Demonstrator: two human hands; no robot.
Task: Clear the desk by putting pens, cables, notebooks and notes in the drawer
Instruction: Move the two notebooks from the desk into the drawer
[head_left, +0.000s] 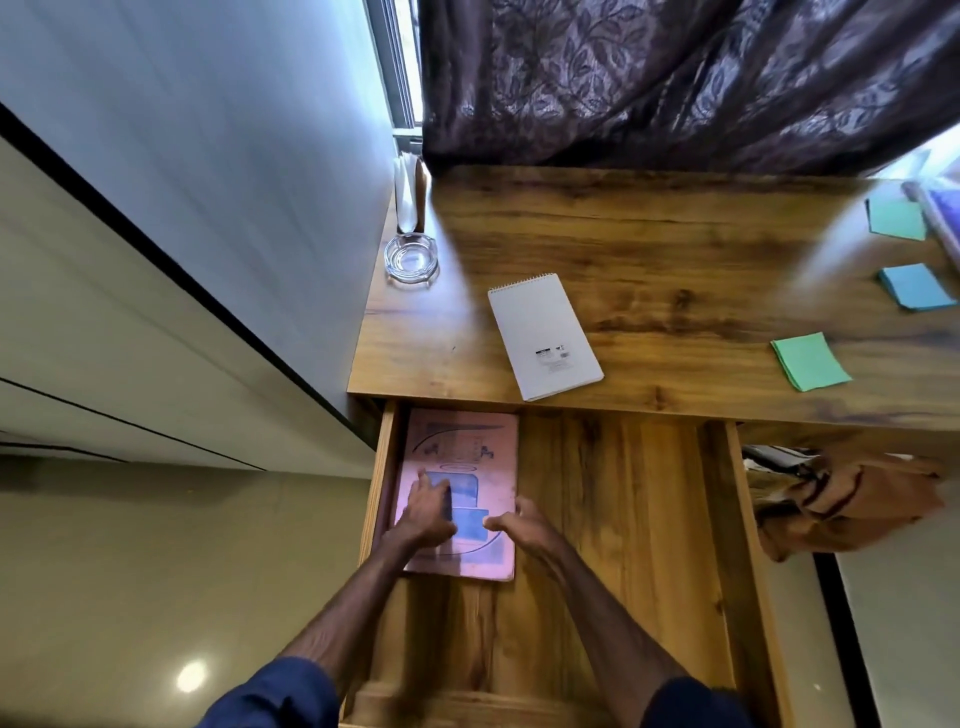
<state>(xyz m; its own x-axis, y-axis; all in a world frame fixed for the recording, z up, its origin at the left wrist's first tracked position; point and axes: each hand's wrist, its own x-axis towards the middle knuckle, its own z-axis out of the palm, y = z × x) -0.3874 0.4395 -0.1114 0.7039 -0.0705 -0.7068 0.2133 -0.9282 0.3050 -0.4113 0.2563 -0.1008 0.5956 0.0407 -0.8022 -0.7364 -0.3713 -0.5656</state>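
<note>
With the open wooden drawer (623, 519) pulled out toward the person, the pink softcover notebook (467, 447) lies flat on its floor, in the left part, close along the left wall.

- Look: rectangular pink cover, worn, blue printed panels in the middle and near half, a line drawing on the far half.
- Left hand (428, 512): palm down on the cover, fingers (434, 486) straight and slightly spread, tips on the blue panel, pressing.
- Right hand (522, 525): at the notebook's right edge, thumb (493, 521) reaching left over the cover, other fingers curled down beside the edge. Can't tell if they actually grip it.
- Orientation: long axis runs front to back, parallel to the drawer's left wall; far short edge sits right at the desk's front edge, near short edge toward the person.

On the wooden desk (675, 260): white spiral-bound notepad (545, 338) near the front edge, skewed; green sticky-note pad (809, 361) and blue sticky-note pad (917, 287) to the right; clear glass ashtray (410, 258) at the left edge.
</note>
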